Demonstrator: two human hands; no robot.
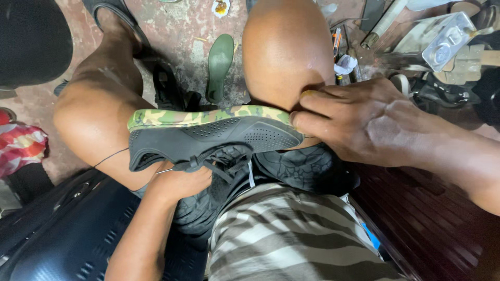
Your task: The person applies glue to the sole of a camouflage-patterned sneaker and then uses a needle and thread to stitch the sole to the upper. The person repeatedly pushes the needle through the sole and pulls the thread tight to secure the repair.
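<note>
A black sneaker [208, 139] with a green camouflage sole [198, 115] lies on its side across my knees, sole edge facing away. My left hand [179, 182] grips it from below at the lace opening; black laces hang over the fingers. My right hand [354, 122] presses its fingertips on the toe end of the sneaker, against my right knee [286, 52]. A thin dark thread [112, 156] runs from the shoe's heel across my left leg.
A second black shoe [307, 169] rests in my lap under the first. A green insole [219, 65] lies on the stained floor between my legs. Tools, a metal can [442, 44] and scraps crowd the upper right. Red patterned cloth [21, 148] sits far left.
</note>
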